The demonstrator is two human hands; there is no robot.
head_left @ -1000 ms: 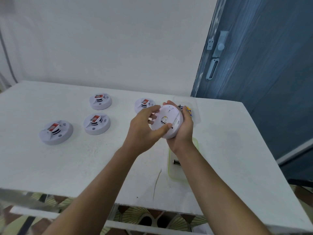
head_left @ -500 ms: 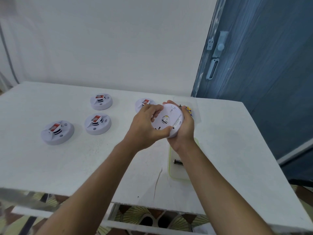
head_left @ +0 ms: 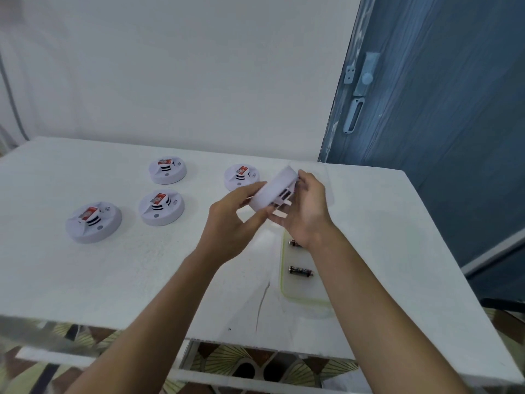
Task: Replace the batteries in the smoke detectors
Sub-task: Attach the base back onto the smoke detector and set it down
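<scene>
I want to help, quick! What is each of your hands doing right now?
Left hand: holding the smoke detector by its left edge.
Right hand: holding the same smoke detector from the right.

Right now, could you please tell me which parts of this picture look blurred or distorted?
Head view: the left hand, the right hand and the held smoke detector are smeared by motion. The battery in the tray and the front-left detector read sharp. Light is soft, shadows faint. The near-left edge of the table blurs.
</scene>
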